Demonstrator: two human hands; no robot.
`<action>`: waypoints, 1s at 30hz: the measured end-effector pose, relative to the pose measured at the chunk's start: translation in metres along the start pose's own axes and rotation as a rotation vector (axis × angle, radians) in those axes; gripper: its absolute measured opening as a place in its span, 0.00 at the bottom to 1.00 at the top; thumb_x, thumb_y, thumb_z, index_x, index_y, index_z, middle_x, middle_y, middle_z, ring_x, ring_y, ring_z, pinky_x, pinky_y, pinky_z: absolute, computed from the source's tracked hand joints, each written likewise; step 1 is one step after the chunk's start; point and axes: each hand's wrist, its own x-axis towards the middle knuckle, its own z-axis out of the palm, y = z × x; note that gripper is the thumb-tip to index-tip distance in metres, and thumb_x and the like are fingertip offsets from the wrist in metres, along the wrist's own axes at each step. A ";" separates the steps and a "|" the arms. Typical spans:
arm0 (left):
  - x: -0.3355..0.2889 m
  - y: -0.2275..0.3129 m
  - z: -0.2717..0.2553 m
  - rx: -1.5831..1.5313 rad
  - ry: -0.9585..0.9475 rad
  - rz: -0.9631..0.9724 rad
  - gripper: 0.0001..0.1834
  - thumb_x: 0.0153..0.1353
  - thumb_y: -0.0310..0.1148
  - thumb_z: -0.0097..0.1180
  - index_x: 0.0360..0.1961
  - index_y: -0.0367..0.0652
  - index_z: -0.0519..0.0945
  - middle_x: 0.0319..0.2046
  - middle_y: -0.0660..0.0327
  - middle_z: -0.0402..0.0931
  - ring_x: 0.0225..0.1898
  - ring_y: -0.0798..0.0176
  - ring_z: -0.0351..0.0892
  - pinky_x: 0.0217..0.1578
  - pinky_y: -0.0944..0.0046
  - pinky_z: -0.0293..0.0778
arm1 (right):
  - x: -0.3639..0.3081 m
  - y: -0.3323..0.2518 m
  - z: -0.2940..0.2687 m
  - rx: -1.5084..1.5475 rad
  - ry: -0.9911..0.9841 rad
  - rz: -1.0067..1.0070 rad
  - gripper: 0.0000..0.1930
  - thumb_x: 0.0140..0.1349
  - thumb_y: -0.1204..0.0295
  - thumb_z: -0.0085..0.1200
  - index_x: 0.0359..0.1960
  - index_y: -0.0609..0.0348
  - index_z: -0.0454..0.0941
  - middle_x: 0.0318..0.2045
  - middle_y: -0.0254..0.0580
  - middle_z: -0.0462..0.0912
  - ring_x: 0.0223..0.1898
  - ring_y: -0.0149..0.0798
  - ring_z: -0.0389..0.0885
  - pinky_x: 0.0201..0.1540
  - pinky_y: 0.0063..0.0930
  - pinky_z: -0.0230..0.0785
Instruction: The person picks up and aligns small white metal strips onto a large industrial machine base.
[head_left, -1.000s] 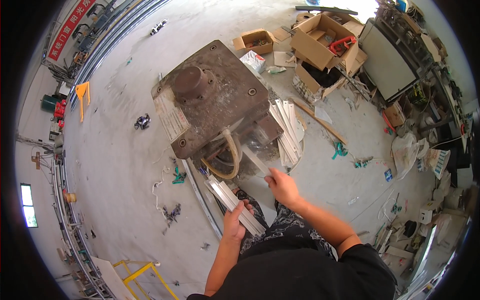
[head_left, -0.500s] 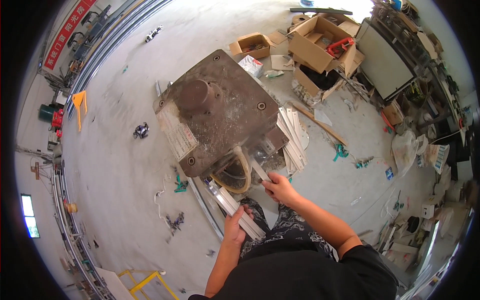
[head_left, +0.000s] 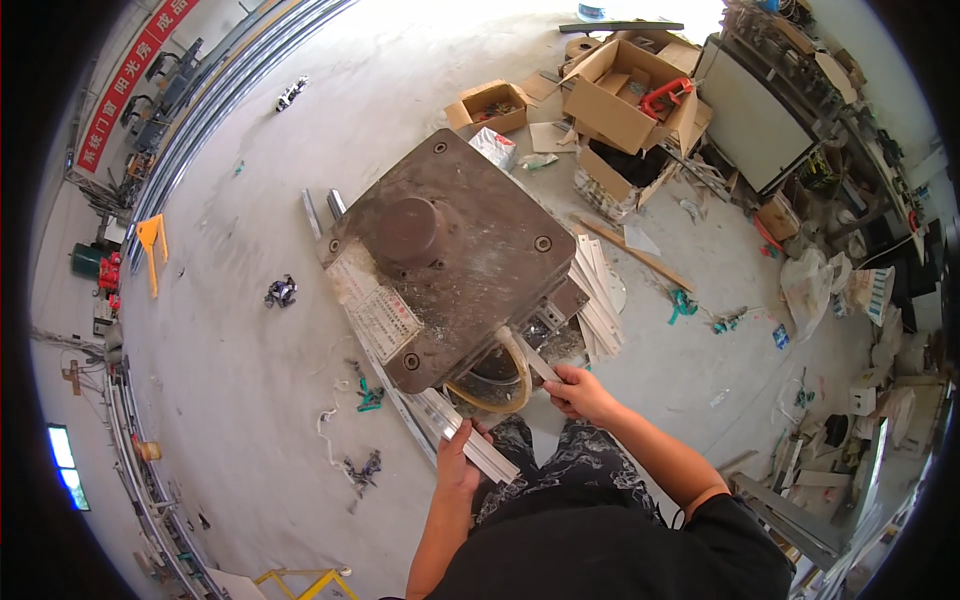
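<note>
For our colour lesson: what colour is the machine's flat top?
Brown; the machine's flat top shows best in the head view.

The bundle of profiles (head_left: 487, 457) is silvery white with greyer lines running along it; the single strip (head_left: 541, 367) is pale silver-grey; the machine (head_left: 485, 265) is dull brown, speckled with whitish dust, its label (head_left: 388, 322) off-white with dark print; the hose (head_left: 526, 380) is yellowish tan; the heaped strips (head_left: 598, 305) are white; the trousers (head_left: 602, 455) are black with a pale grey pattern, the shirt (head_left: 620, 550) plain black; the floor (head_left: 250, 400) is light grey; the cartons (head_left: 610, 115) are tan, the clamp (head_left: 662, 98) red, the banner (head_left: 128, 85) red with white lettering.
</note>
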 end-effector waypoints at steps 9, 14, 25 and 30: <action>-0.013 -0.013 0.002 -0.010 0.001 -0.004 0.09 0.60 0.29 0.54 0.38 0.36 0.72 0.32 0.59 0.73 0.32 0.62 0.73 0.35 0.61 0.75 | -0.001 -0.002 0.004 -0.046 0.034 -0.017 0.07 0.66 0.68 0.46 0.30 0.54 0.65 0.17 0.28 0.62 0.15 0.22 0.55 0.14 0.19 0.45; -0.023 -0.047 -0.004 -0.014 -0.041 -0.031 0.09 0.61 0.32 0.52 0.37 0.36 0.72 0.31 0.60 0.72 0.32 0.62 0.73 0.35 0.61 0.74 | 0.011 -0.002 0.001 -0.320 0.091 -0.138 0.12 0.65 0.65 0.46 0.26 0.58 0.67 0.18 0.33 0.71 0.17 0.26 0.68 0.16 0.23 0.58; -0.052 -0.100 -0.017 -0.061 -0.110 -0.064 0.11 0.58 0.29 0.56 0.39 0.38 0.70 0.35 0.58 0.72 0.35 0.61 0.72 0.37 0.59 0.73 | 0.031 -0.027 -0.004 -0.969 0.300 -0.497 0.13 0.56 0.64 0.51 0.34 0.62 0.78 0.32 0.56 0.79 0.37 0.56 0.76 0.41 0.41 0.68; -0.056 -0.111 -0.013 -0.119 -0.080 -0.024 0.10 0.59 0.27 0.55 0.40 0.39 0.69 0.36 0.58 0.72 0.34 0.61 0.72 0.36 0.59 0.73 | 0.038 -0.026 -0.009 -1.001 0.314 -0.567 0.13 0.53 0.62 0.53 0.31 0.59 0.80 0.28 0.52 0.79 0.34 0.54 0.77 0.38 0.42 0.69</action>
